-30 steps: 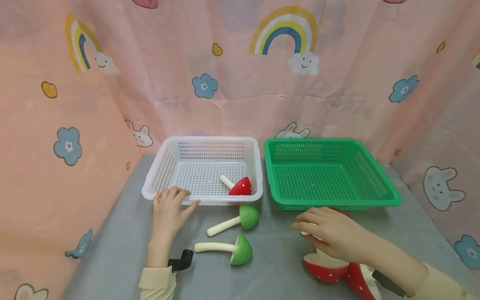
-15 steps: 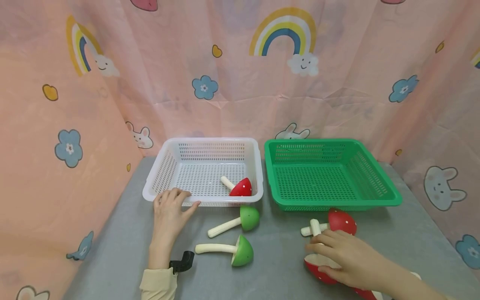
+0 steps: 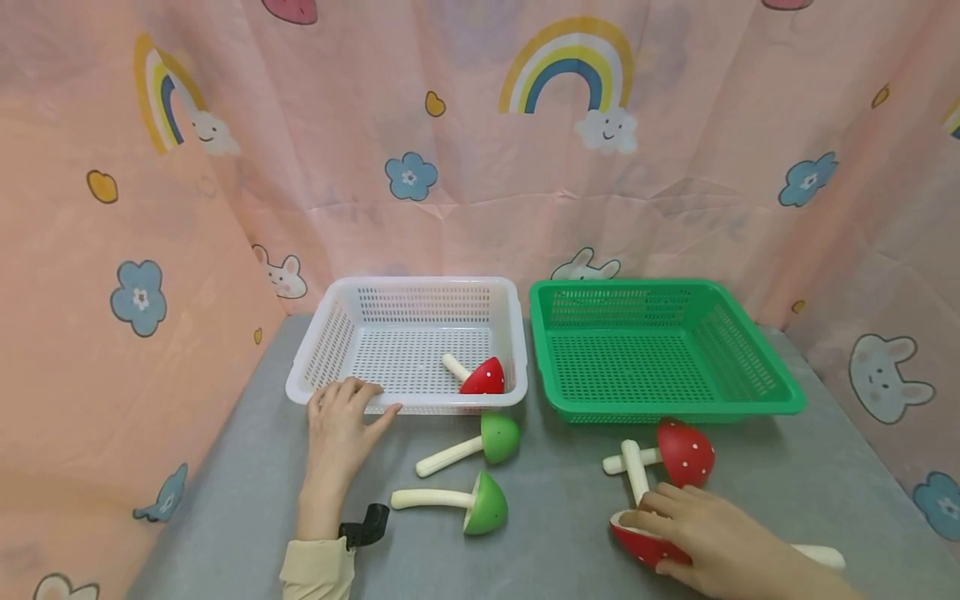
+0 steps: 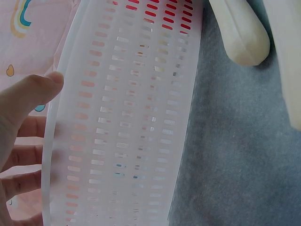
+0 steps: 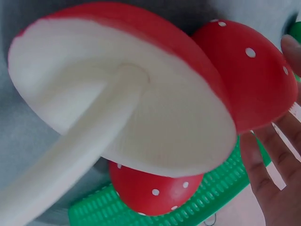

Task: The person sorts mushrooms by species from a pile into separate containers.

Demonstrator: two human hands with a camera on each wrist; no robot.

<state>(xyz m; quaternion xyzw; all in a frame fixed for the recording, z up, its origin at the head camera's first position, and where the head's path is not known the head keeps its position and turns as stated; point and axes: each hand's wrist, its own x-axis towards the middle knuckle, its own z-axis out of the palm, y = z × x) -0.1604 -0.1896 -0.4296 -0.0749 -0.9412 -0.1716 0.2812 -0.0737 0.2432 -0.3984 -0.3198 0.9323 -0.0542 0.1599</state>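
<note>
My left hand (image 3: 341, 433) grips the near rim of the white basket (image 3: 405, 403), its thumb outside and its fingers over the edge. A red toy mushroom (image 3: 483, 377) with white dots lies in that basket. At the right, my right hand (image 3: 705, 533) spans the red cap of a second mushroom (image 3: 645, 546), fingers rather straight, thumb and fingers on opposite sides. Its pale stem crosses the stem of another red mushroom (image 3: 686, 454). In the right wrist view, one more red mushroom (image 5: 178, 113) shows its white underside up close; in the head view the hand mostly hides it.
A green basket (image 3: 682, 407) stands to the right of the white one. Two green-capped mushrooms (image 3: 486, 504) lie on the grey tabletop (image 3: 555, 542) between the hands. A pink patterned curtain (image 3: 480, 225) closes off the back and sides.
My right hand has drawn back toward me and right, from above the crossed stems down to the cap of the nearer red mushroom. My left hand has stayed on the basket rim.
</note>
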